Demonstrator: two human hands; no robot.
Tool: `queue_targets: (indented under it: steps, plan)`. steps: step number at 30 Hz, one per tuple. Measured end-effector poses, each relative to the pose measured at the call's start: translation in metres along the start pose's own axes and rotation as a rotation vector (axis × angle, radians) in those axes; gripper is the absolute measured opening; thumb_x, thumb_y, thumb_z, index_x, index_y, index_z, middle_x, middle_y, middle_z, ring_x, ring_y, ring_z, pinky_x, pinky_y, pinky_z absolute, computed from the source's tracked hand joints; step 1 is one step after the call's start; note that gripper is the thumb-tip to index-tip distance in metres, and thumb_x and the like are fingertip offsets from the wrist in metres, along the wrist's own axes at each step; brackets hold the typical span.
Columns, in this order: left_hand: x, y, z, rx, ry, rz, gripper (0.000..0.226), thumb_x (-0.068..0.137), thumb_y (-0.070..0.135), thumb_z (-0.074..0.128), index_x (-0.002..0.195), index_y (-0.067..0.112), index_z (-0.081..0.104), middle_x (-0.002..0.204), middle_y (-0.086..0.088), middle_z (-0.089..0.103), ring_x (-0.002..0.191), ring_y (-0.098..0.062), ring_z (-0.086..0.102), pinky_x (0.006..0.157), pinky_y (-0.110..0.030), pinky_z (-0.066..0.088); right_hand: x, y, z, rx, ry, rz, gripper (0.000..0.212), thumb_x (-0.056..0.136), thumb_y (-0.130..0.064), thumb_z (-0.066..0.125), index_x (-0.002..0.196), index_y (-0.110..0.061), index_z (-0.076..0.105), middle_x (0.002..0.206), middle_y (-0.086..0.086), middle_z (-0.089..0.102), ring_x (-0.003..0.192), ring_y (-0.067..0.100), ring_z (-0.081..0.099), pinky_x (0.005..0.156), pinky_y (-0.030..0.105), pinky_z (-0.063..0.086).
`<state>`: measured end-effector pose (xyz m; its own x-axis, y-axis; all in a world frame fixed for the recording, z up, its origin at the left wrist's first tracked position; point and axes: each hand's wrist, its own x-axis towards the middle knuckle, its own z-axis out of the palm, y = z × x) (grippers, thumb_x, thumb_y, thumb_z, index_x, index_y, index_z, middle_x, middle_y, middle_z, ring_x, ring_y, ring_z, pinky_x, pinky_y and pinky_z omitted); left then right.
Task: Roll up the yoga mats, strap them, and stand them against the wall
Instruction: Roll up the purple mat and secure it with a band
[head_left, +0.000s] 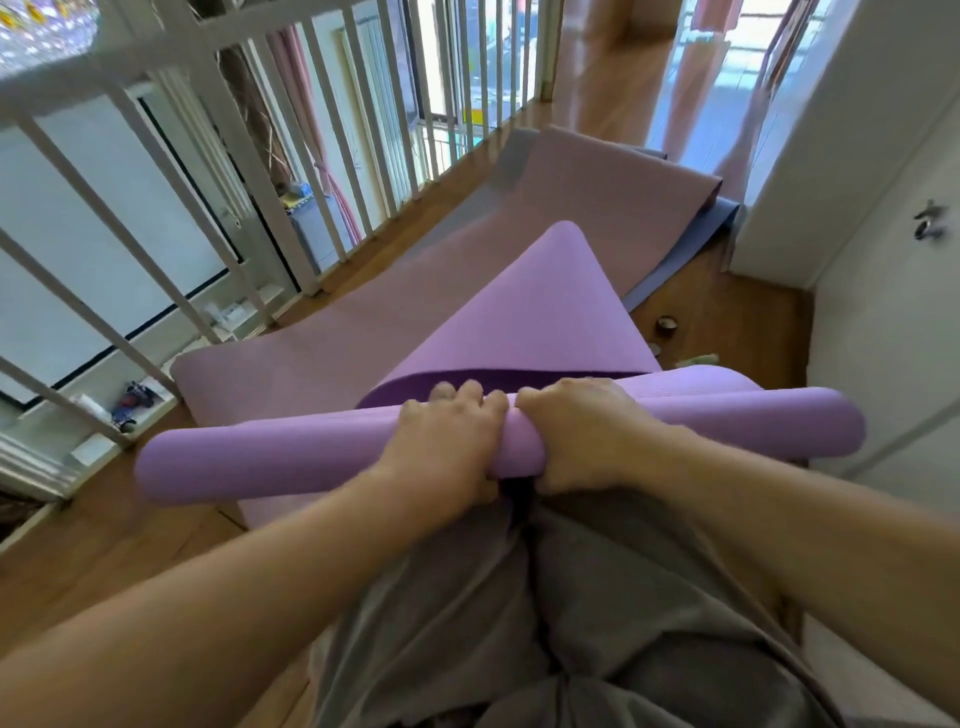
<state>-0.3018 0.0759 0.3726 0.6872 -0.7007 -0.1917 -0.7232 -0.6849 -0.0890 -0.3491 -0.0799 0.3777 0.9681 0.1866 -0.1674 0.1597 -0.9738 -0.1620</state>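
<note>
A purple yoga mat (249, 457) is partly rolled into a tube that lies crosswise in front of my knees. Its unrolled tail (530, 312) rises away from me in a pointed fold, with a darker purple underside showing at the roll. My left hand (447, 441) and my right hand (582, 431) grip the middle of the roll side by side, fingers curled over its top. Beneath it a pink mat (415, 270) lies flat on the floor. A blue-grey mat (685, 244) peeks out under the pink one at the far right.
A white railing (249, 171) runs along the left, with a drop behind it. A white wall and door (883, 291) close off the right side. Small objects (666, 325) sit on the wooden floor near the wall. My grey-trousered legs (571, 597) fill the foreground.
</note>
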Motion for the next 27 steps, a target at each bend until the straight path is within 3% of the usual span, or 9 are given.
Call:
queue_targets:
  steps: [2, 4, 8, 11, 14, 17, 19, 22, 27]
  plan:
    - [-0.008, 0.01, 0.011, 0.132, 0.158, -0.002, 0.06, 0.085, 0.034, 0.061, 0.135, 0.023, 0.03, 0.123, 0.0, 0.048, 0.109, -0.022, 0.051, 0.086, -0.036, 0.041, 0.009, 0.007, -0.008, 0.024, -0.115, -0.026, 0.044, 0.062, -0.046, 0.073, 0.096, -0.023, 0.057, 0.079, -0.01, 0.059, 0.071, 0.012, 0.057, 0.067, 0.032, 0.05]
    - [-0.001, 0.005, 0.013, 0.092, 0.164, -0.01, 0.061, 0.083, 0.034, 0.063, 0.134, 0.024, 0.031, 0.119, 0.0, 0.051, 0.105, -0.022, 0.055, 0.084, -0.036, 0.043, 0.01, 0.008, -0.001, 0.026, -0.088, 0.001, 0.043, 0.063, -0.045, 0.074, 0.096, -0.024, 0.056, 0.081, -0.01, 0.06, 0.073, 0.013, 0.057, 0.068, 0.034, 0.051]
    - [0.016, -0.013, 0.0, -0.156, -0.059, 0.028, 0.062, 0.071, 0.036, 0.073, 0.123, 0.026, 0.041, 0.111, 0.003, 0.056, 0.1, -0.02, 0.058, 0.085, -0.039, 0.05, -0.005, 0.001, 0.037, -0.22, 0.411, -0.033, 0.04, 0.073, -0.032, 0.073, 0.107, -0.018, 0.06, 0.093, 0.0, 0.068, 0.082, 0.023, 0.064, 0.074, 0.038, 0.054]
    - [0.021, -0.017, -0.005, -0.176, -0.082, 0.036, 0.058, 0.069, 0.037, 0.074, 0.117, 0.025, 0.045, 0.11, 0.004, 0.057, 0.1, -0.02, 0.058, 0.083, -0.039, 0.05, 0.001, 0.002, 0.023, -0.17, 0.285, 0.006, 0.04, 0.076, -0.035, 0.068, 0.111, -0.02, 0.055, 0.1, -0.002, 0.066, 0.088, 0.021, 0.063, 0.079, 0.036, 0.052]
    - [0.012, -0.004, 0.01, 0.084, 0.197, -0.012, 0.06, 0.076, 0.033, 0.07, 0.128, 0.021, 0.042, 0.116, -0.002, 0.056, 0.101, -0.026, 0.059, 0.081, -0.039, 0.046, 0.017, 0.012, -0.001, -0.019, 0.037, -0.001, 0.047, 0.069, -0.043, 0.072, 0.107, -0.023, 0.054, 0.093, -0.006, 0.063, 0.082, 0.017, 0.061, 0.073, 0.033, 0.051]
    - [0.014, -0.002, 0.017, 0.205, 0.327, -0.007, 0.057, 0.074, 0.026, 0.074, 0.125, 0.016, 0.051, 0.1, -0.008, 0.061, 0.082, -0.03, 0.063, 0.069, -0.04, 0.049, 0.034, 0.02, -0.013, 0.011, -0.139, 0.008, 0.053, 0.061, -0.044, 0.076, 0.107, -0.024, 0.057, 0.091, -0.005, 0.064, 0.083, 0.019, 0.06, 0.073, 0.034, 0.052]
    - [0.022, -0.008, 0.011, 0.148, 0.276, -0.02, 0.054, 0.086, 0.026, 0.06, 0.135, 0.021, 0.038, 0.114, -0.006, 0.055, 0.098, -0.03, 0.059, 0.079, -0.041, 0.045, 0.033, 0.017, -0.006, -0.022, -0.056, 0.051, 0.056, 0.064, -0.043, 0.074, 0.113, -0.024, 0.055, 0.098, -0.003, 0.064, 0.089, 0.022, 0.061, 0.075, 0.034, 0.05]
    - [0.025, -0.009, 0.006, 0.124, 0.28, -0.038, 0.049, 0.091, 0.025, 0.052, 0.136, 0.023, 0.033, 0.119, -0.004, 0.053, 0.106, -0.029, 0.057, 0.085, -0.042, 0.046, 0.016, 0.012, 0.025, -0.197, 0.335, 0.041, 0.043, 0.079, -0.035, 0.067, 0.118, -0.02, 0.054, 0.103, 0.002, 0.065, 0.092, 0.026, 0.064, 0.078, 0.038, 0.051]
    - [0.016, -0.009, -0.02, 0.077, 0.258, -0.043, 0.058, 0.082, 0.036, 0.063, 0.131, 0.022, 0.036, 0.118, -0.003, 0.054, 0.105, -0.027, 0.057, 0.081, -0.037, 0.043, 0.008, 0.003, -0.016, -0.232, 0.287, -0.007, 0.043, 0.08, -0.036, 0.062, 0.117, -0.02, 0.047, 0.103, -0.001, 0.063, 0.091, 0.021, 0.063, 0.078, 0.033, 0.048]
